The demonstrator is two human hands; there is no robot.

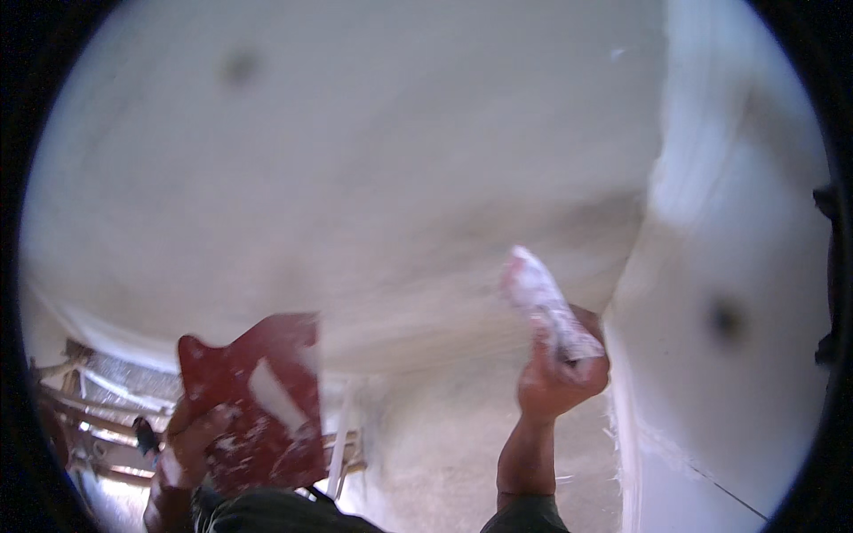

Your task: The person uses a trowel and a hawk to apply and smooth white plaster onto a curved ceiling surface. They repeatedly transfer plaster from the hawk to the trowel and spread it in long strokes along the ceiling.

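At right, white-smeared tool (550, 304) diagonally up-left

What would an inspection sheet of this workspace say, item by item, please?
Surface: pale wall, unevenly toned.
Things in hand: red board, smeared white and bearing a white strip; white-coated tool, blurred.
Clutter: wooden bars at lower left.
Grips: left grip closed on the red board; right grip closed around the white-coated tool.
Cables: none certain; thin dark line at lower right, cable or crack unclear.
Surroundings: white wall at right, meeting the pale wall along a rough edge.
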